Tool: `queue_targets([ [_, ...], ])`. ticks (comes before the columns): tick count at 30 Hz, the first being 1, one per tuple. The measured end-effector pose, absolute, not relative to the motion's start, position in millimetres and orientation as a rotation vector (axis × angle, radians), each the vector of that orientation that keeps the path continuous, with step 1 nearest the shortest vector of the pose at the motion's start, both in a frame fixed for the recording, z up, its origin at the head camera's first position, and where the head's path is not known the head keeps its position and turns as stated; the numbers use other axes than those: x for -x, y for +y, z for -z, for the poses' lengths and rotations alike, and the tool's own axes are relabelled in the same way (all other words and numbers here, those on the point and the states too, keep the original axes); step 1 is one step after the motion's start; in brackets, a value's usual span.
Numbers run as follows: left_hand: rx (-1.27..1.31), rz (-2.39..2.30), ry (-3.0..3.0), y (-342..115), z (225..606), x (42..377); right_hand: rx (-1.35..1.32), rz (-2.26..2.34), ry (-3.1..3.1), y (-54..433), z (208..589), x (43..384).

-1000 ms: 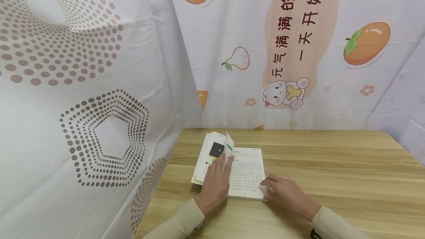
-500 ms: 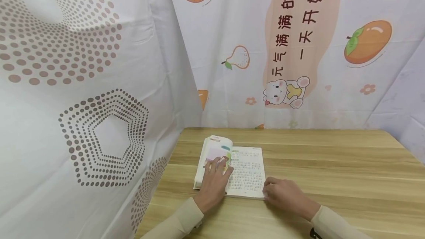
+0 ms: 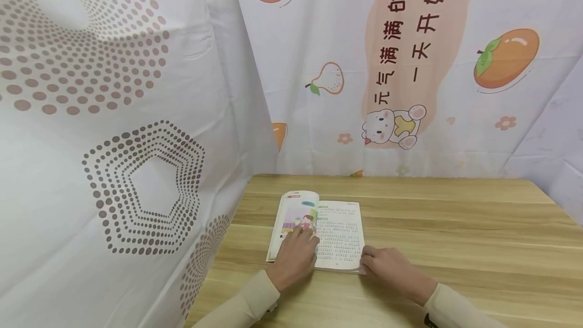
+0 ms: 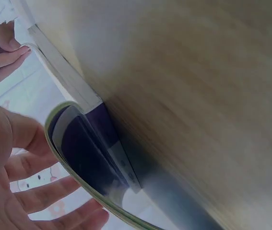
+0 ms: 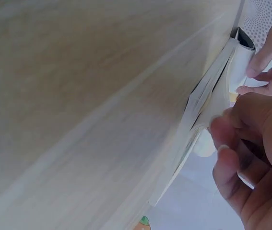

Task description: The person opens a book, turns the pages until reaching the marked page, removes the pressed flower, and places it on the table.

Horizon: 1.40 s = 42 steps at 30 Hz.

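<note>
An open book (image 3: 339,237) lies on the wooden table, its left page showing a colourful picture and its right page filled with printed text. My left hand (image 3: 296,257) rests on the lower part of the left page with its fingers extended. In the left wrist view, the left-hand pages and dark cover (image 4: 85,148) curve up beside that hand. At the lower right corner of the book, my right hand (image 3: 393,270) pinches the edge of the right-hand pages (image 5: 219,105) between thumb and fingers. Those pages bow up slightly from the ones below in the right wrist view.
The wooden table (image 3: 446,227) stretches away to the right of the book. A white curtain with dotted patterns (image 3: 150,186) hangs close on the left. Behind the table hangs a fruit-print cloth (image 3: 337,115) with large lettering.
The raised pages have come down onto the left side, uncovering the picture page. My left hand has drawn back slightly toward me. My right fingers have closed on the right page corner.
</note>
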<state>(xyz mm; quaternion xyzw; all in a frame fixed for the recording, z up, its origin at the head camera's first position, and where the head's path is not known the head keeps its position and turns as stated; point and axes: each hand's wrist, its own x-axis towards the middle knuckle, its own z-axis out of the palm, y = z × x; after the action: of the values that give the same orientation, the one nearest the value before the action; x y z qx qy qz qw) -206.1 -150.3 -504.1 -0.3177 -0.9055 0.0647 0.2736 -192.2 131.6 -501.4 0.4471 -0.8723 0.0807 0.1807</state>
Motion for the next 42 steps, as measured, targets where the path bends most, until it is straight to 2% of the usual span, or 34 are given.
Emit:
queue_targets([
  [24, 0.864, -0.239, -2.447, -144.9, 501.4, 198.4, -1.219, -0.524, -2.429, 135.2, 498.4, 194.7],
  [36, 0.784, -0.175, -2.5, -142.2, 504.4, 202.6, -0.973, -0.607, -2.349, 134.1, 499.8, 195.1],
  [42, 0.725, -0.202, -2.467, -143.0, 506.9, 203.9, -1.002, -0.535, -2.417, 135.5, 500.7, 192.5],
])
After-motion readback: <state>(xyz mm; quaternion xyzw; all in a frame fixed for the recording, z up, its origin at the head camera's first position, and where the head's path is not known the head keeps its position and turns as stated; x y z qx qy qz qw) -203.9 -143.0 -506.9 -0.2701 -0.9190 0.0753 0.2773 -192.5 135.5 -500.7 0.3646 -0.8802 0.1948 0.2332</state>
